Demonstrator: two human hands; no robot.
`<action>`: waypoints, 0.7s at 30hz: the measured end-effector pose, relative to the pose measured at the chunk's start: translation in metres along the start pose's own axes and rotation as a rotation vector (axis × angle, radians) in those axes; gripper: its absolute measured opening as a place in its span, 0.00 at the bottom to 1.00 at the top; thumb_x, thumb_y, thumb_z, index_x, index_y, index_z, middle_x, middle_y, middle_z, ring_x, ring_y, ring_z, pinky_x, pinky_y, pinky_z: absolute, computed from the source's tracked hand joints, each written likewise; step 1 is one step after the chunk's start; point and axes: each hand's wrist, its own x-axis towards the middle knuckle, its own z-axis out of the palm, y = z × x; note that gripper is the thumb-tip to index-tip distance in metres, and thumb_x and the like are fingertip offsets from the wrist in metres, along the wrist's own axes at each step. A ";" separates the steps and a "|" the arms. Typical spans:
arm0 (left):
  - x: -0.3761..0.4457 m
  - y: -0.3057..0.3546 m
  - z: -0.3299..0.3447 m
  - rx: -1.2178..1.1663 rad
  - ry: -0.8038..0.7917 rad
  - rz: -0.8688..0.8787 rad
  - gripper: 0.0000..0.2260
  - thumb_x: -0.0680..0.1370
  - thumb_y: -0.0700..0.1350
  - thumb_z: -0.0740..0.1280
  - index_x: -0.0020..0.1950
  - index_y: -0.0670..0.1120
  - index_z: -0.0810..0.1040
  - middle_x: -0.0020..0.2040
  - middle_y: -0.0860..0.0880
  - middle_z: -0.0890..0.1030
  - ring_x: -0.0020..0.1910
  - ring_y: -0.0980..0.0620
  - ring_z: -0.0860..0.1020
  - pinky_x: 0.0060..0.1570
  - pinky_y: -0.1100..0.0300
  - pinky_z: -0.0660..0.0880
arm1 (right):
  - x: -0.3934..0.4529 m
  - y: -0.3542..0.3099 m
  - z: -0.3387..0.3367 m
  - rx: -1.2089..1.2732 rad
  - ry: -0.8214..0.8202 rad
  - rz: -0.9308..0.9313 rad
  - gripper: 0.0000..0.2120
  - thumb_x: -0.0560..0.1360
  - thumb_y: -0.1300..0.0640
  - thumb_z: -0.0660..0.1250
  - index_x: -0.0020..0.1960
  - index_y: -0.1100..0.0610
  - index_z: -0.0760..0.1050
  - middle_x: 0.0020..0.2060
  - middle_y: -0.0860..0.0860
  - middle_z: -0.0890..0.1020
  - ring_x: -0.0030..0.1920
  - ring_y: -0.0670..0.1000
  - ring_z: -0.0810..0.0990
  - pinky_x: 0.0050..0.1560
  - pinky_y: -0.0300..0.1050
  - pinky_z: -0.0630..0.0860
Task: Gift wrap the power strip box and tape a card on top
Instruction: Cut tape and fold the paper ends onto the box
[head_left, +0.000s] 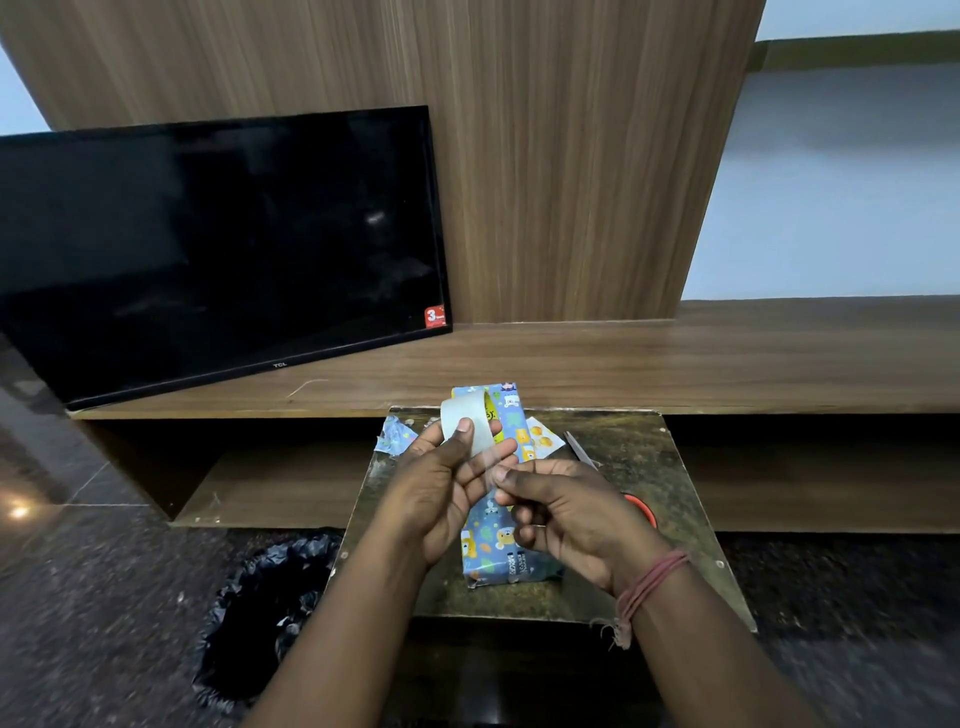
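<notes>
The box (493, 551), wrapped in blue cartoon-print paper, lies lengthwise on a small dark table (623, 467). Just above it my left hand (441, 488) holds a roll of clear tape (467, 421), thumb pressed on the roll. My right hand (566, 514) pinches the free end of the tape strip (488, 462) drawn from the roll. A small card with orange pictures (543, 441) lies beside the box on the right, partly hidden behind it.
Scissors with an orange handle (641, 512) lie right of the box, mostly hidden by my right hand. A paper scrap (395, 434) sits at the table's far left. A black-lined bin (260, 613) stands on the floor at left. A television (218, 249) leans on the wooden shelf behind.
</notes>
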 end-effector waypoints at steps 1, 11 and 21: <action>0.000 0.000 0.000 -0.013 -0.001 -0.004 0.13 0.84 0.38 0.63 0.66 0.34 0.73 0.52 0.39 0.86 0.48 0.42 0.87 0.45 0.50 0.85 | 0.000 0.001 0.000 -0.004 0.007 -0.002 0.05 0.76 0.63 0.72 0.49 0.64 0.79 0.35 0.54 0.81 0.29 0.46 0.70 0.28 0.39 0.70; 0.003 0.002 -0.005 0.077 0.019 0.038 0.14 0.84 0.39 0.63 0.68 0.35 0.73 0.56 0.38 0.85 0.50 0.39 0.86 0.47 0.48 0.85 | -0.001 -0.004 -0.003 0.029 -0.036 0.061 0.02 0.76 0.65 0.71 0.48 0.63 0.79 0.35 0.54 0.81 0.28 0.45 0.70 0.27 0.37 0.71; 0.013 0.009 -0.015 -0.059 0.088 0.086 0.17 0.86 0.43 0.59 0.72 0.35 0.68 0.56 0.37 0.85 0.51 0.37 0.85 0.42 0.49 0.85 | -0.005 -0.010 -0.011 0.074 -0.140 0.111 0.05 0.73 0.65 0.71 0.40 0.60 0.79 0.33 0.54 0.79 0.26 0.44 0.70 0.25 0.36 0.68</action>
